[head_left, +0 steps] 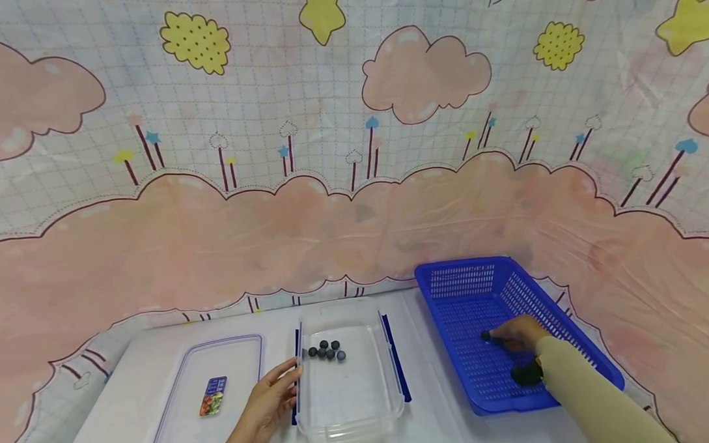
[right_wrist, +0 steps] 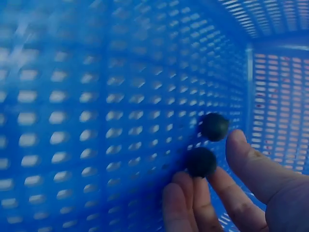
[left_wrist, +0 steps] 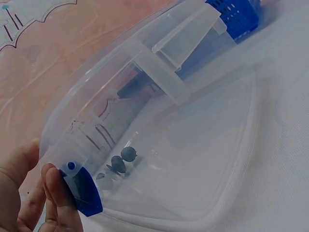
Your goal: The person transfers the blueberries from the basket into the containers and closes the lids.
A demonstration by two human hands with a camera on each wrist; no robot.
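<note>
My left hand (head_left: 268, 402) grips the left side wall of a clear plastic box (head_left: 351, 394), its fingers beside a blue side latch (left_wrist: 83, 191). Several blueberries (head_left: 330, 354) lie together near the box's left wall. Inside a blue perforated basket (head_left: 453, 355), my right hand (head_left: 519, 333) reaches down to the bottom. Two blueberries are there: the lower blueberry (right_wrist: 202, 162) touches the fingertips, and the upper blueberry (right_wrist: 215, 126) lies just beside the thumb tip. Thumb and fingers stand apart around them.
A clear lid with a purple-blue rim (head_left: 259, 348) lies left of the box, bearing a colourful label (head_left: 213, 396). The white table (head_left: 125, 379) meets a patterned cloth wall (head_left: 331, 238) at the back. The box's right latch (head_left: 396, 357) hangs outward toward the basket.
</note>
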